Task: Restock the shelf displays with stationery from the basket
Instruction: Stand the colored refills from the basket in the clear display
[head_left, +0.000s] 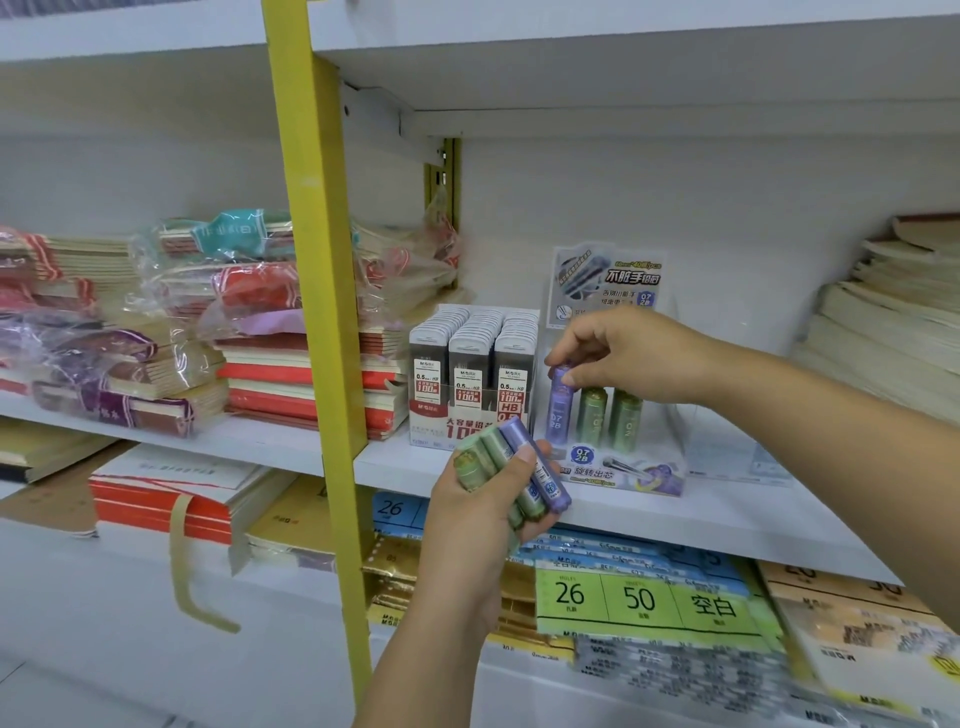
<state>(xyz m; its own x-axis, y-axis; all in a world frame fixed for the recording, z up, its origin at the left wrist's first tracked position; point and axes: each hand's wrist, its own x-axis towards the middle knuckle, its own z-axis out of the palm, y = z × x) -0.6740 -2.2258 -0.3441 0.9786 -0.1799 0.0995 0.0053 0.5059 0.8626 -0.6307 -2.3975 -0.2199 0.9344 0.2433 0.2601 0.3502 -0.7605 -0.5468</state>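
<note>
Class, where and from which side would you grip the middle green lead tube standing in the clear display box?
Pinch its top cap from above. The green plastic tube stands upright, flanked by a purple tube and a second green tube, so probably only its top is free.

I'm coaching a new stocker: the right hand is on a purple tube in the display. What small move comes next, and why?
Probably ease the purple tube down and release it. The right hand pinches its top; it stands upright in the clear display box, higher than the two green tubes beside it, and the left hand grips a bundle of tubes.
</note>
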